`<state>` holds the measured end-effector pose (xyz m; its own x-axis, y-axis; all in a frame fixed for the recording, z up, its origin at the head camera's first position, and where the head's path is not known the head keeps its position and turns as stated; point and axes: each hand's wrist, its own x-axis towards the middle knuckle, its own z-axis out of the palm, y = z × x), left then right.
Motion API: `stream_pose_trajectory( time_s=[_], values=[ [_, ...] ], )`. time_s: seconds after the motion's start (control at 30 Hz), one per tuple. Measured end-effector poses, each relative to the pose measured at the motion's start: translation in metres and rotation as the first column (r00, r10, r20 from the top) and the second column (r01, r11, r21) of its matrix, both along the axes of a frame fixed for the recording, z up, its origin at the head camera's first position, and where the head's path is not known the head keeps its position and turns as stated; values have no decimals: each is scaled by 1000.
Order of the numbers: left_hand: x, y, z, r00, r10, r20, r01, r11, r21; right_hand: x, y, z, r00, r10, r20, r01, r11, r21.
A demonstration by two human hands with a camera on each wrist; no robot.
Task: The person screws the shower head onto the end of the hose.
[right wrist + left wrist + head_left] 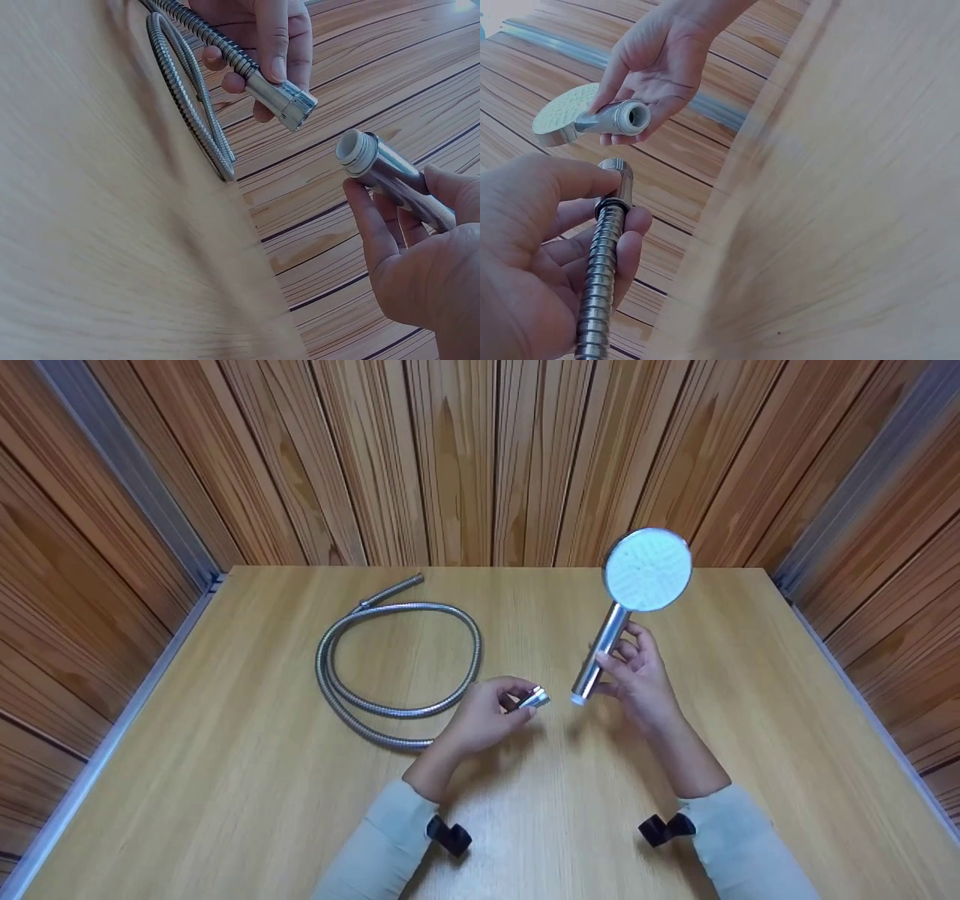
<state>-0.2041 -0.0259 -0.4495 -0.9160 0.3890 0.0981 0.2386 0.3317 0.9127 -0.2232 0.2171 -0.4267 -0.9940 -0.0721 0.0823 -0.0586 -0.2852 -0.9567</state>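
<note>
My left hand (484, 716) grips the metal end fitting (535, 699) of a ribbed silver hose (472, 652), which lies coiled on the table. My right hand (645, 682) holds the chrome handle (602, 649) of a shower head, its round pale face (649, 569) up and toward the camera. A white threaded end (358, 152) sticks out of the handle in the right wrist view. Fitting and threaded end face each other with a small gap between them. In the left wrist view the fitting (618, 180) sits between thumb and fingers.
The hose's other end (414, 580) lies near the back edge of the wooden table (225, 735). Wood-plank walls (457, 457) stand behind and at both sides, with metal strips along the edges. A black device (450, 837) is on each wrist.
</note>
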Motion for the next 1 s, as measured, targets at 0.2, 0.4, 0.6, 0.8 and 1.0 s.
stream_pose_trajectory(
  time_s=[0.2,0.4,0.6,0.8,1.0],
  values=[
    [5,2,6,1000,28,1,-28,1000,5,5,1,8,997,-62,-42,61,998,-22],
    [10,6,10,996,62,-58,-60,998,33,13,-5,13,983,-152,-107,149,988,-31],
    [14,8,16,993,95,-76,-89,993,82,20,-15,20,968,-203,-147,200,979,-32],
    [16,9,18,985,155,-78,-141,978,153,25,-25,26,957,-218,-189,206,975,-81],
    [18,10,21,981,168,-96,-146,968,203,26,-36,28,945,-250,-213,220,963,-154]
  ],
)
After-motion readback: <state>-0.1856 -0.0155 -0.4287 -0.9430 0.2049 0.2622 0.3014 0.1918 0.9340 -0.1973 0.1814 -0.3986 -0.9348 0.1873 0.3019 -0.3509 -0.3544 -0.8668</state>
